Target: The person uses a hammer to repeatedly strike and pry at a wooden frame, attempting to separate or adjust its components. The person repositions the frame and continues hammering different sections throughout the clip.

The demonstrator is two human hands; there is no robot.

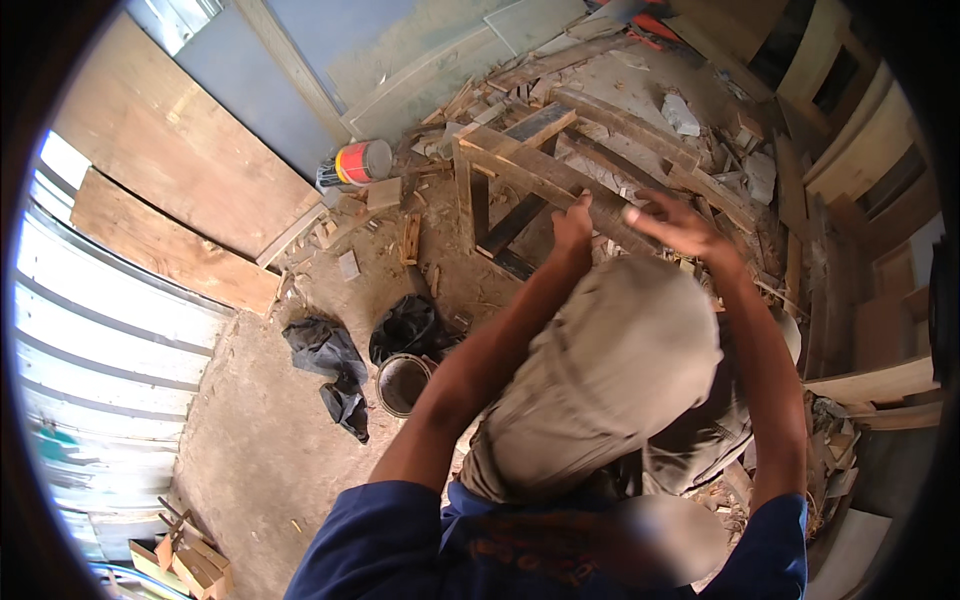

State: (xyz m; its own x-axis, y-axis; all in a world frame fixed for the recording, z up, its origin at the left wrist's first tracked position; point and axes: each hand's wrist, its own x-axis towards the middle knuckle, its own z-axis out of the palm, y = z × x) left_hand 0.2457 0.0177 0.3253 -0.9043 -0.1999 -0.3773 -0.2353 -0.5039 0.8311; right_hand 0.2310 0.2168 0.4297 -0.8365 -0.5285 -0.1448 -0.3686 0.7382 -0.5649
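A rough wooden frame of nailed-together beams stands on the floor in front of me. My left hand is at the near side of its top beam, fingers curled together; whatever they hold, if anything, is too small to make out. To its right, my right hand hovers at the near end of the same beam, slightly blurred, with thumb and fingers apart and nothing seen in them. My raised knee in beige trousers hides the frame's near end.
A red and yellow can lies tipped against the back wall. Left of my arm are a round bucket and black plastic bags. Wood scraps litter the floor around the frame. Boards lean along the right, a cardboard box sits lower left.
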